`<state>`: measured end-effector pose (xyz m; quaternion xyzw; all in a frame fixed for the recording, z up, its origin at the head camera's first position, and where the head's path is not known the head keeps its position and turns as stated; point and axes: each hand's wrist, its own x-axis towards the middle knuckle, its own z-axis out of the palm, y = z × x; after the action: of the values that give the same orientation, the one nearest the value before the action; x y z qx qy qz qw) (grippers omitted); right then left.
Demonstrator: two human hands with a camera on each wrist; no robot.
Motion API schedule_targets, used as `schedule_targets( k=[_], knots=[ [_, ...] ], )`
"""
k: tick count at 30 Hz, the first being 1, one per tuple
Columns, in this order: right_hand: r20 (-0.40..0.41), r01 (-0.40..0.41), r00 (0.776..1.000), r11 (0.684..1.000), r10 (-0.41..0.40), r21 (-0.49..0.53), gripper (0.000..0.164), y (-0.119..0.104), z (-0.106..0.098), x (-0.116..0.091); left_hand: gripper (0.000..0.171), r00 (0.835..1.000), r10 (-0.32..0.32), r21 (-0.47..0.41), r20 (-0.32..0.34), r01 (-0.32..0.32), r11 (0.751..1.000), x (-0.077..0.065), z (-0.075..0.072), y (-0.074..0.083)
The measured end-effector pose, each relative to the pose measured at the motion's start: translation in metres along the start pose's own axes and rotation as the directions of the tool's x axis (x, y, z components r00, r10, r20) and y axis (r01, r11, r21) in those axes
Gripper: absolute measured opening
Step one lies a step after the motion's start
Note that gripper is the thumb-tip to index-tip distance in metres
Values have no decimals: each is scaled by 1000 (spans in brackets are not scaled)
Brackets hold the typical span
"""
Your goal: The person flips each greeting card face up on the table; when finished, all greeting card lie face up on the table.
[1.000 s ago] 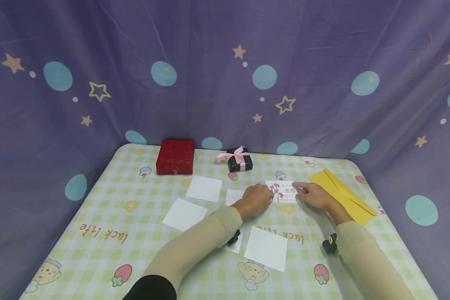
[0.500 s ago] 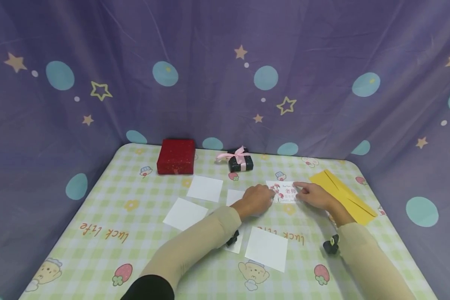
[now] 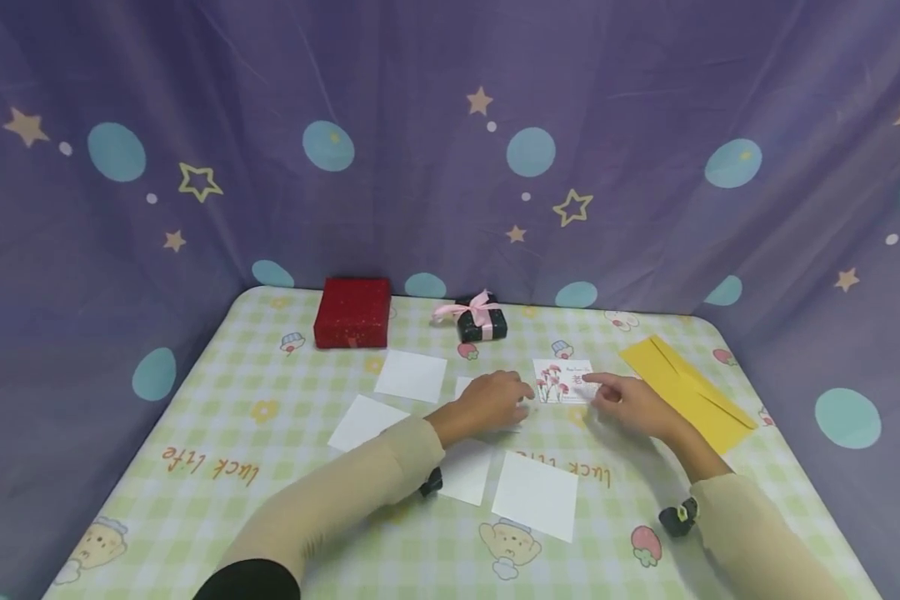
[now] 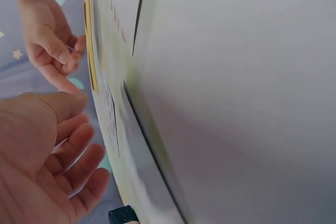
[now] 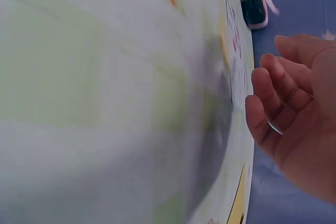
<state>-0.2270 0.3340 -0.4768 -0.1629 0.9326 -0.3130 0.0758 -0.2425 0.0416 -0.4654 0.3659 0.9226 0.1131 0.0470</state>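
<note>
A small white card (image 3: 557, 383) printed with red flowers and red writing lies at the right of the table's middle. My left hand (image 3: 487, 404) hovers just left of it over the white paper squares, fingers loosely bent and holding nothing; the left wrist view shows this hand (image 4: 58, 156) free of any object. Over the card's right end is my right hand (image 3: 633, 404), its index finger pointing across the print. Loosely curved fingers with nothing between them mark the right hand (image 5: 299, 93) in the right wrist view; whether a fingertip touches the card I cannot tell.
A yellow envelope (image 3: 688, 393) lies right of the card. Several white squares, one nearest the front (image 3: 536, 496), are spread over the checked tablecloth (image 3: 270, 467). At the back stand a red box (image 3: 352, 312) and a small black box (image 3: 482, 323) with pink ribbon.
My left hand has come off the card's left side and moved left, its fingers loosening. The right hand has shifted slightly, with its index finger now farther over the card's writing.
</note>
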Motion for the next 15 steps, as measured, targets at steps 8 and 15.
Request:
schedule_targets(
  k=[8,15],
  knots=[
    [52,117,992,993,-118,19,41,-29,21,-21,32,994,77,-39,72,-74,997,-40,4,-2],
    [164,139,975,987,-152,86,47,-43,37,-33,45,989,100,-16,107,-99,995,-62,8,2]
  ],
)
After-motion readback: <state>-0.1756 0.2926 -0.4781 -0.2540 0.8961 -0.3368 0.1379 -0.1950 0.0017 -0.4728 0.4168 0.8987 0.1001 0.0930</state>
